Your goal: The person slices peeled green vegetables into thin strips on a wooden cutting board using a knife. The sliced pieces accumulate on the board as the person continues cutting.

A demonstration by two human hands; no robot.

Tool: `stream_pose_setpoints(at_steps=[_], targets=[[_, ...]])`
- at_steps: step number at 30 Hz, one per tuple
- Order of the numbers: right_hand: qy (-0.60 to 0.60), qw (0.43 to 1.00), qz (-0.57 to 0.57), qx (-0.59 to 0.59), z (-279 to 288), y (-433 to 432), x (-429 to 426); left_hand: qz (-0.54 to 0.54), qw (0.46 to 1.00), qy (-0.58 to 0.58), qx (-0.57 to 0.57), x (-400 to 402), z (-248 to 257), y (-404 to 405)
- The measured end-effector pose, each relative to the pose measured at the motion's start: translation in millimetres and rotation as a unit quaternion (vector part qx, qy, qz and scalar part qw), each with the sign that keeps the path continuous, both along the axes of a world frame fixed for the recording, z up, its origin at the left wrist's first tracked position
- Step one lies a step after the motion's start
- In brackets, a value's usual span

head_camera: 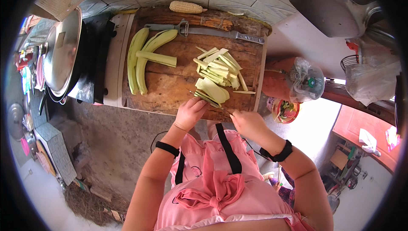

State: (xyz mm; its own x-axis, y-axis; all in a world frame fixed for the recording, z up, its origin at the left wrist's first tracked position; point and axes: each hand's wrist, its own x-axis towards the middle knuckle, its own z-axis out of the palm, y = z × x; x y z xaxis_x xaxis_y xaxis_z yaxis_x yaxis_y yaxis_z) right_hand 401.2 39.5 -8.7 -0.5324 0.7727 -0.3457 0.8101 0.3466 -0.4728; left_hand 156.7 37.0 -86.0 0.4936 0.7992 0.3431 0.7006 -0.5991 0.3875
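My left hand [191, 112] presses on a stack of pale green vegetable slices [207, 98] at the near edge of a worn wooden cutting board [159, 100]. My right hand [250, 124] is closed on the handle of a knife, whose blade is mostly hidden by the stack and my hand. Wider oval slices [214, 89] lean just beyond my left fingers. Past them lies a heap of cut vegetable strips [220, 67]. At the board's left rest two long peeled vegetables [133, 65], with a shorter cut piece [159, 59] lying across one.
A peeler [183, 28] and a second knife [226, 34] lie along the board's far side, near a corn cob [186, 7]. A lidded pan [62, 52] stands on the stove at left. A large metal spatula [328, 13] hangs at upper right. Another person's legs [285, 188] show behind my right arm.
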Motion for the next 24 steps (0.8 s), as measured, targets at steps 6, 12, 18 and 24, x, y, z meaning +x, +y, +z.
stream_pose_setpoints(at_steps=[6,12,18,24], targets=[[0.018,1.0,-0.003,-0.002,5,-2,-9,-0.007,1.0,-0.008,0.012,-2,-2,0],[-0.016,1.0,-0.003,0.006,3,-11,-16,-0.016,1.0,0.008,-0.009,-5,-4,-2],[0.008,0.999,-0.045,-0.012,-5,-4,-20,-0.017,1.0,-0.009,-0.006,-2,-2,5],[0.016,0.998,-0.045,-0.036,-10,7,-21,-0.008,1.0,-0.019,-0.02,0,-1,6]])
